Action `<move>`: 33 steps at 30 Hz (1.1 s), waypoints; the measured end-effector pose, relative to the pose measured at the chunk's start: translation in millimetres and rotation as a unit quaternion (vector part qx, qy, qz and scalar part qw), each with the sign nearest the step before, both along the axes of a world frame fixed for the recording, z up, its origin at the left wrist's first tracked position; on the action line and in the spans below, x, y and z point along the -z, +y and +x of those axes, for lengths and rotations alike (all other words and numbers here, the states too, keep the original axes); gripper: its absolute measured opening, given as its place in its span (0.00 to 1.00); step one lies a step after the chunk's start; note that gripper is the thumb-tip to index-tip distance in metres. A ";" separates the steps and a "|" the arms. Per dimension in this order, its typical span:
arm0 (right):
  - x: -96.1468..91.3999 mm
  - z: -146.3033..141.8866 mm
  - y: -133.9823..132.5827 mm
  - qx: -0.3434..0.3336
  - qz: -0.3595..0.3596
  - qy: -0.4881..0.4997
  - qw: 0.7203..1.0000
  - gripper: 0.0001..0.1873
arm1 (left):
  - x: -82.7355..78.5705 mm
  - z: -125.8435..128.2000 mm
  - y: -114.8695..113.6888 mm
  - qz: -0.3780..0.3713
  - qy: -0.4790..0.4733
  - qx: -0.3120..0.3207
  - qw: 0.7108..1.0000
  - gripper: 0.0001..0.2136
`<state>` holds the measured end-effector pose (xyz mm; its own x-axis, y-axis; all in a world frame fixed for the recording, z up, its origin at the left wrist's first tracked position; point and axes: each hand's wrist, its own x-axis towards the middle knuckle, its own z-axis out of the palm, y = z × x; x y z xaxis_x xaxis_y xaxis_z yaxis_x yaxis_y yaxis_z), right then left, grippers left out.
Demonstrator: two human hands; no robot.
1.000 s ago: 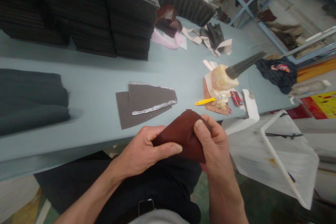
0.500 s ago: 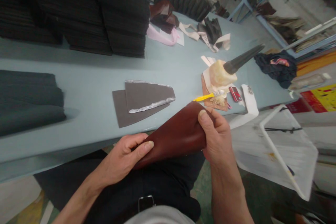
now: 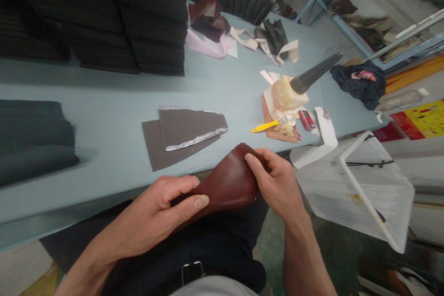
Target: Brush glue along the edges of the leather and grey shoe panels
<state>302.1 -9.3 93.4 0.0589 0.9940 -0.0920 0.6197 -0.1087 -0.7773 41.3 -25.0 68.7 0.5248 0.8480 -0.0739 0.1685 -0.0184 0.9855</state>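
A reddish-brown leather piece (image 3: pixel 227 185), curved into a cone-like roll, is held over my lap at the near table edge. My left hand (image 3: pixel 163 210) grips its narrow lower end, thumb on top. My right hand (image 3: pixel 274 182) pinches its wide upper end with closed fingers. Just beyond on the pale blue table (image 3: pixel 114 111) lie two grey wedge-shaped pieces (image 3: pixel 183 132), the top one with shiny glued edges.
A yellow-handled brush (image 3: pixel 268 125) lies by a yellowish block with a dark cone (image 3: pixel 298 85). Tall dark material stacks (image 3: pixel 138 18) stand at the back, a dark pile (image 3: pixel 34 138) at left. A white wire-framed bin (image 3: pixel 360 185) stands right of my knees. Scraps (image 3: pixel 243 37) lie farther back.
The leather piece opened wider half a second ago and is now rolled tighter. My hands have come closer together, the right hand sliding left along its upper end.
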 end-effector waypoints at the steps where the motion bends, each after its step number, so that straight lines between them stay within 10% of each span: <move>1: 2.2 1.8 -0.8 -0.010 -0.004 -0.031 0.999 0.16 | -4.6 -0.3 1.8 0.002 0.004 0.008 1.000 0.24; 6: 1.0 -3.8 -8.4 -0.028 0.116 -0.038 0.992 0.14 | -19.6 -3.3 12.8 -0.040 -0.011 0.088 0.995 0.24; 10: -11.1 -33.0 -4.3 -0.230 0.190 0.120 0.947 0.21 | -28.5 -3.4 20.2 -0.061 -0.022 0.165 0.984 0.22; 15: -4.4 -51.6 9.7 -0.335 0.023 0.219 0.916 0.31 | -40.0 -8.6 19.9 -0.063 0.003 0.178 0.982 0.22; 26: -15.8 -35.9 0.6 -0.258 -0.072 0.211 0.940 0.20 | 2.5 -37.3 11.3 -0.078 0.049 -0.037 0.995 0.29; 33: -44.6 -38.3 -4.4 -0.265 -0.080 0.174 0.945 0.19 | 12.3 -48.7 5.0 0.108 0.133 -0.194 0.966 0.24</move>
<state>263.8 -13.6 138.1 -0.5044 0.8475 -0.1654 0.3298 0.0120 -0.9440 -7.5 -20.1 56.4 0.1504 0.9879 0.0380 0.4506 -0.1027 0.8868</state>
